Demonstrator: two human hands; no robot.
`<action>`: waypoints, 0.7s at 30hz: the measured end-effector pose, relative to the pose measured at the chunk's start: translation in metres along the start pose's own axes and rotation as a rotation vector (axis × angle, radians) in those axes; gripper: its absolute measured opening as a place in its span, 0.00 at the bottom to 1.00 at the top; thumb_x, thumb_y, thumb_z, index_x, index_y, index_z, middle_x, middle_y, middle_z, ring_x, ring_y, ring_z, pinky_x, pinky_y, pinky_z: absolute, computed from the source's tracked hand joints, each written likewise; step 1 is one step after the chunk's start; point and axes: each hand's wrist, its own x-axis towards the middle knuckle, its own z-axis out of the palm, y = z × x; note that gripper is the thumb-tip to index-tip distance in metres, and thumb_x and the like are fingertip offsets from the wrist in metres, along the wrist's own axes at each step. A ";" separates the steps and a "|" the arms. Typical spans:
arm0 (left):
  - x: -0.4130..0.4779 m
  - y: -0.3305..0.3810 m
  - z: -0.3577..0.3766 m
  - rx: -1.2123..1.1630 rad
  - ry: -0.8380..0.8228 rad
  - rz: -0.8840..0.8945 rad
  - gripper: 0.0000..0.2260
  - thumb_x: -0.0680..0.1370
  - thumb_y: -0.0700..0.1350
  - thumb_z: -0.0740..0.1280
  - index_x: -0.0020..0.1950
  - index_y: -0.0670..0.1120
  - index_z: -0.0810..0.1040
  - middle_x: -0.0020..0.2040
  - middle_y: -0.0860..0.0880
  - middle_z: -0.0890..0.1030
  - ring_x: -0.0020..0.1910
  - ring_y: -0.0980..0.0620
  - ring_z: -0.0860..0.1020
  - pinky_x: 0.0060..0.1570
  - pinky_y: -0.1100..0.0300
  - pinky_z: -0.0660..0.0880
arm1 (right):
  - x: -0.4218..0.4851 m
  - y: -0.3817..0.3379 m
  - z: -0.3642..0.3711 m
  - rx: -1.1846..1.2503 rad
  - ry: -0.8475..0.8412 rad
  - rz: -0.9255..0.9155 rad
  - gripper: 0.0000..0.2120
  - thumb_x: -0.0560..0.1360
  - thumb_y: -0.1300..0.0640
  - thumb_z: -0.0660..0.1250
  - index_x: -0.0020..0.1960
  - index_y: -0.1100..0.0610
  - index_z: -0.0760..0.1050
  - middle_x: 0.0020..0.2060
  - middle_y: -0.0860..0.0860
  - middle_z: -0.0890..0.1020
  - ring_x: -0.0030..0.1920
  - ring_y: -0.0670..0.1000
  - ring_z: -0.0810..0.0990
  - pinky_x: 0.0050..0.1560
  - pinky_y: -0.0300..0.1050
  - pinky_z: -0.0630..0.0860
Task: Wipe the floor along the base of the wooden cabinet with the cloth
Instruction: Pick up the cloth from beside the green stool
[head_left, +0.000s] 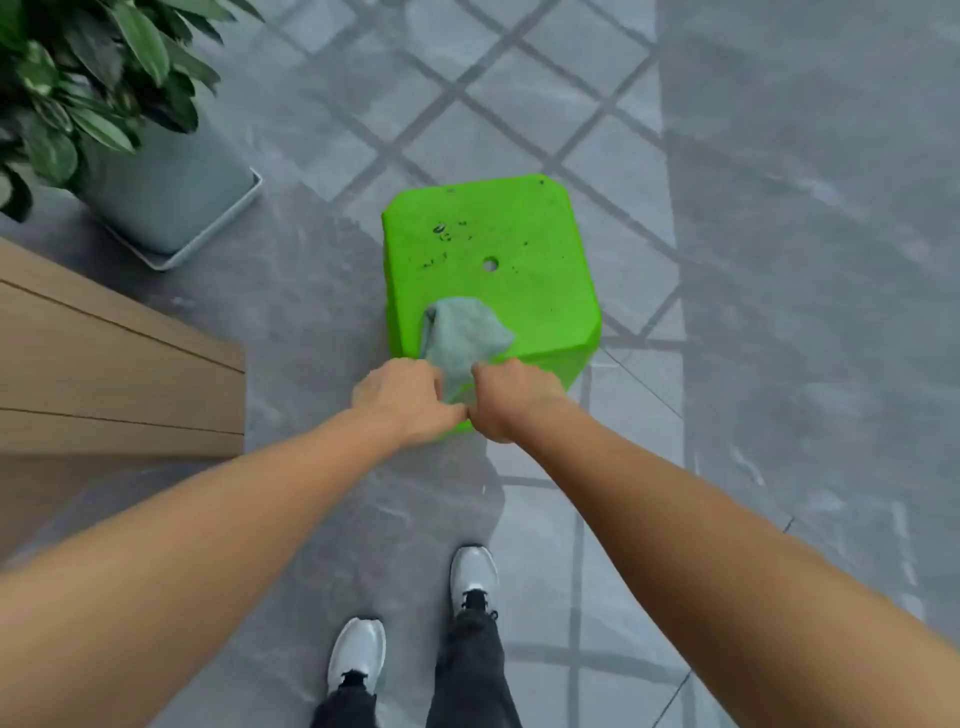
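A grey-green cloth (462, 338) hangs bunched between my two hands, above the near edge of a bright green plastic stool (498, 260). My left hand (402, 397) and my right hand (506, 397) are side by side, knuckles nearly touching, both closed on the cloth's lower part. The wooden cabinet (104, 364) stands at the left, its corner and base meeting the grey tiled floor (311, 312). I stand upright, well above the floor.
A potted plant (156, 176) in a pale square pot with a tray stands beyond the cabinet at the upper left. My two feet in white shoes (358, 654) are at the bottom centre. Grey tiles stretch to the right.
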 end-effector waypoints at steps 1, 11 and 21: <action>0.013 -0.003 0.006 -0.053 0.054 -0.037 0.26 0.67 0.69 0.66 0.51 0.49 0.81 0.56 0.42 0.83 0.57 0.38 0.81 0.52 0.50 0.76 | 0.015 0.003 0.002 0.017 0.077 -0.015 0.19 0.76 0.51 0.65 0.65 0.55 0.70 0.62 0.59 0.78 0.60 0.62 0.79 0.52 0.54 0.76; 0.038 -0.063 0.083 -0.989 0.123 -0.246 0.10 0.73 0.43 0.74 0.45 0.57 0.76 0.43 0.39 0.83 0.47 0.35 0.83 0.40 0.40 0.83 | 0.050 -0.014 0.067 0.518 0.369 0.015 0.12 0.71 0.59 0.70 0.53 0.60 0.76 0.50 0.62 0.74 0.47 0.63 0.76 0.47 0.51 0.73; -0.068 -0.268 0.081 -0.922 -0.060 -0.332 0.04 0.76 0.42 0.69 0.48 0.44 0.75 0.45 0.37 0.82 0.37 0.46 0.76 0.40 0.42 0.81 | 0.038 -0.196 0.110 0.356 -0.030 -0.194 0.11 0.70 0.58 0.73 0.51 0.60 0.79 0.42 0.62 0.79 0.45 0.63 0.78 0.41 0.47 0.66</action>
